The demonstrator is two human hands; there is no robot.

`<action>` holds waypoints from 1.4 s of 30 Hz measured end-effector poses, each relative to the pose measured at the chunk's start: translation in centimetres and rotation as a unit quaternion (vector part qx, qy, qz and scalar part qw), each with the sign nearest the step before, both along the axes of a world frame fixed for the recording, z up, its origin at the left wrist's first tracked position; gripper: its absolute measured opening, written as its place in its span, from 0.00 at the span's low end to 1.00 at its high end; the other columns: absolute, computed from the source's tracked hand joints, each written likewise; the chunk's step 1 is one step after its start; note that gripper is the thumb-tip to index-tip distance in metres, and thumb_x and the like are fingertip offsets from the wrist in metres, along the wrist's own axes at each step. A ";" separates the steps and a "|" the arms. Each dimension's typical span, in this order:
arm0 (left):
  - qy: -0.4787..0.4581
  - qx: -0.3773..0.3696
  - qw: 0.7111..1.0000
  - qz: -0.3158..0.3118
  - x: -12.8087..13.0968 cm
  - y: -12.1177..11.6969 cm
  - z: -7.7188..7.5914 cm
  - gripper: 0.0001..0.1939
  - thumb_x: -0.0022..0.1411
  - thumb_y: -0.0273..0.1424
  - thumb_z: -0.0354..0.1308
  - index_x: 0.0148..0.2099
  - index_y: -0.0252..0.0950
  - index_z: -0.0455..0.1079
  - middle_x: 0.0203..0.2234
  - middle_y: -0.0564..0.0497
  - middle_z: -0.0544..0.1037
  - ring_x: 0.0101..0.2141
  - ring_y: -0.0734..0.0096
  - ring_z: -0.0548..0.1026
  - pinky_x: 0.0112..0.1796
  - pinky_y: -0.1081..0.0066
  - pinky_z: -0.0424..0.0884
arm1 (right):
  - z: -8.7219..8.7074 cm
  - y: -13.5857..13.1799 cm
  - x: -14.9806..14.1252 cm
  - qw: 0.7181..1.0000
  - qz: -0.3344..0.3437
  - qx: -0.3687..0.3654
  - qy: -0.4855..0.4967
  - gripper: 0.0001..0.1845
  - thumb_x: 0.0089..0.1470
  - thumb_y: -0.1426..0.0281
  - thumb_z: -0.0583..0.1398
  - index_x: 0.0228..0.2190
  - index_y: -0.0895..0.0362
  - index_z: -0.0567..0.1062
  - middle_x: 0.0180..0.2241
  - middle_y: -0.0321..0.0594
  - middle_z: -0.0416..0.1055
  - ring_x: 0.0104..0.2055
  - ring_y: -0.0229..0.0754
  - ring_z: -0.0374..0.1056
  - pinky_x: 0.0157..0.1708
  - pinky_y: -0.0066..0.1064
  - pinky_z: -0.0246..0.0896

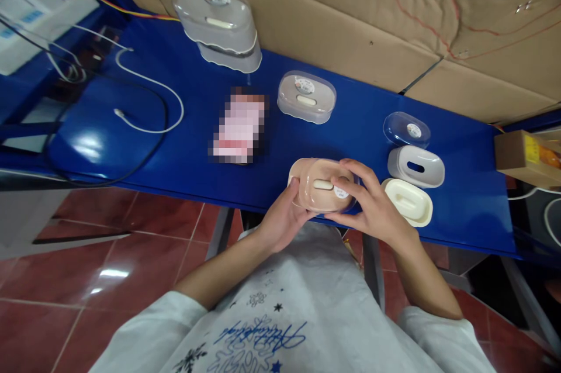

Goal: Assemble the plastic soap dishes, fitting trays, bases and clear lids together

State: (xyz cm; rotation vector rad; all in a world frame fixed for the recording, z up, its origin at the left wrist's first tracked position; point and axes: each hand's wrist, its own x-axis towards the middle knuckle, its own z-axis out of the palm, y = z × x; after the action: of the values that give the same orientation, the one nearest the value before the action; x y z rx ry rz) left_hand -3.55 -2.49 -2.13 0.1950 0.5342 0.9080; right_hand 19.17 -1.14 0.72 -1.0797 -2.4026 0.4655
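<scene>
Both my hands are on a peach oval box (294, 168) at the front edge of the table. Its clear cover (316, 200), with a round white sticker, sits shifted to the right over it. A cream oval piece (323, 185) shows in the middle. My left hand (284, 209) grips the left side, thumb on the near rim. The fingers of my right hand (370, 200) are curled round the right end of the cover. To the right lie a loose clear cover (405, 129), a grey oval shell with a slot (432, 167) and a cream oval tray (423, 212).
A grey covered oval box (287, 105) stands mid-table, with stacked ones (228, 34) behind left. A blurred-out pink rectangle (240, 124) lies near them. Cables (177, 92) curl at the left. A cardboard box (512, 159) stands right; cardboard (307, 28) lines the back.
</scene>
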 end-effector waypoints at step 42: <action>0.116 0.156 0.980 0.037 0.4 -2.4 -1.9 0.27 0.74 0.52 0.59 0.63 0.41 0.78 0.64 0.41 0.79 0.73 0.47 0.64 0.72 0.52 0.57 | -0.1 -1.6 0.6 0.999 -0.019 0.025 -0.018 0.47 0.62 0.65 0.71 0.72 0.35 0.55 0.67 0.46 0.60 0.72 0.64 0.59 0.68 0.66 0.66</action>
State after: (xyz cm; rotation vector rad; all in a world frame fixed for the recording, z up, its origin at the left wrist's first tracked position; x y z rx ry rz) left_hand -3.14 -4.84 -4.06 0.5755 0.6159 1.0456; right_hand 19.82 -2.73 0.59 -1.1193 -2.4072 0.3747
